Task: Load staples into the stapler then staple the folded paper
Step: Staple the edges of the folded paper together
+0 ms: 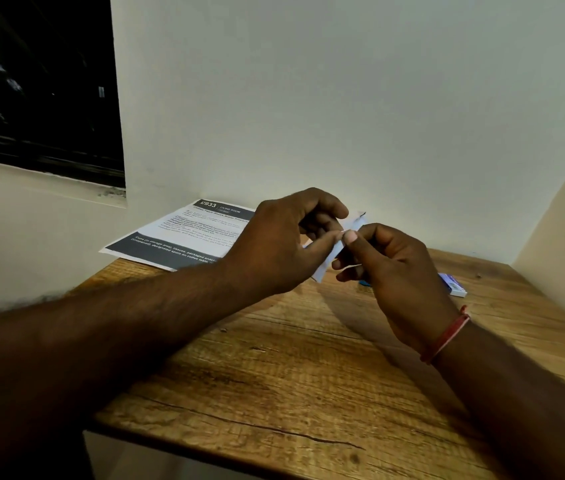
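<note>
Both hands hold a narrow folded strip of white paper in the air above the wooden table. My left hand pinches it from the left with thumb and fingers. My right hand pinches the same strip from the right, thumb on top. The strip runs diagonally, its upper end near the wall. A small blue and white box, maybe the staple box, lies on the table behind my right hand. A bit of something blue shows under my right hand. The stapler is not clearly visible.
A printed sheet with dark header bands lies at the table's back left corner, overhanging the edge. White walls close in behind and on the right. A dark window is at the upper left.
</note>
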Demonstrator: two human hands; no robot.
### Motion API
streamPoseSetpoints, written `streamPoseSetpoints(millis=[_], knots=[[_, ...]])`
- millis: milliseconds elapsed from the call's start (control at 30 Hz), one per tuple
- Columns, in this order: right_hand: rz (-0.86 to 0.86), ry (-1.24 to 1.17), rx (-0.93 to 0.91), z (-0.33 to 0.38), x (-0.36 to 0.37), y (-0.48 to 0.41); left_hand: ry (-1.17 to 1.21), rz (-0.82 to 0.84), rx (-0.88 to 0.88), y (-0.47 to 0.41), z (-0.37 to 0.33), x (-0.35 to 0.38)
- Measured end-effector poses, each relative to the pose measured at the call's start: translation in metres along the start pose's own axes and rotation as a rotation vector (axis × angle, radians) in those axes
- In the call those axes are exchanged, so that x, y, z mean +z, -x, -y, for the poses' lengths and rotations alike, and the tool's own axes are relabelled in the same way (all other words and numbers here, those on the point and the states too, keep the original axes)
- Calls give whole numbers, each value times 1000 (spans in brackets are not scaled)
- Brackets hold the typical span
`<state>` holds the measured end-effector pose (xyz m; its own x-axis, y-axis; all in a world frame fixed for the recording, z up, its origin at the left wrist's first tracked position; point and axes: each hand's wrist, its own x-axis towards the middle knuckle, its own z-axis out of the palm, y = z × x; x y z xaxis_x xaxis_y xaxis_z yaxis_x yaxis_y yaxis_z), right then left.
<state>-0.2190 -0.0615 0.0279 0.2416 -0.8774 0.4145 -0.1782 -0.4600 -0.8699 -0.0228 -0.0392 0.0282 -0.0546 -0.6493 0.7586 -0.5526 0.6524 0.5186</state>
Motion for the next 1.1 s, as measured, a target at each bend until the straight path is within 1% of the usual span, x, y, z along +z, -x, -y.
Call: streamPoseSetpoints(millis=[167,300,367,433,467,500,567,633,667,733,933,1033,1100], knots=[[54,-277,93,2,-1,0,-62,27,51,1,-2,-3],[2,-310,118,-1,-1,-4,-72,47,69,1,-2,-2],[-19,-340,119,-4,-3,-6,-64,-30,24,0,0,1],[-27,-376,125,-6,-6,-6,-53,-149,-79,-2,3,4],[-26,-401,134,-7,-7,-7,-13,-177,-167,-3,5,5],[-23,-428,147,-7,-8,-7,61,-171,-276,-4,6,4],[-3,-474,173,-9,-8,-7,299,-105,-483,-7,10,1],[18,-505,201,-10,-8,-8,545,20,-578,-7,13,-1],[21,-510,219,-9,-8,-9,593,73,-586,-7,14,-2],[15,-509,251,-9,-8,-11,605,110,-598,-6,16,-3],[-4,-392,244,-13,-14,-14,654,116,-641,-11,17,-8],[-30,-329,236,-13,-18,-15,595,80,-629,-13,21,-10],[-39,-236,229,-13,-21,-17,567,65,-638,-14,24,-11]])
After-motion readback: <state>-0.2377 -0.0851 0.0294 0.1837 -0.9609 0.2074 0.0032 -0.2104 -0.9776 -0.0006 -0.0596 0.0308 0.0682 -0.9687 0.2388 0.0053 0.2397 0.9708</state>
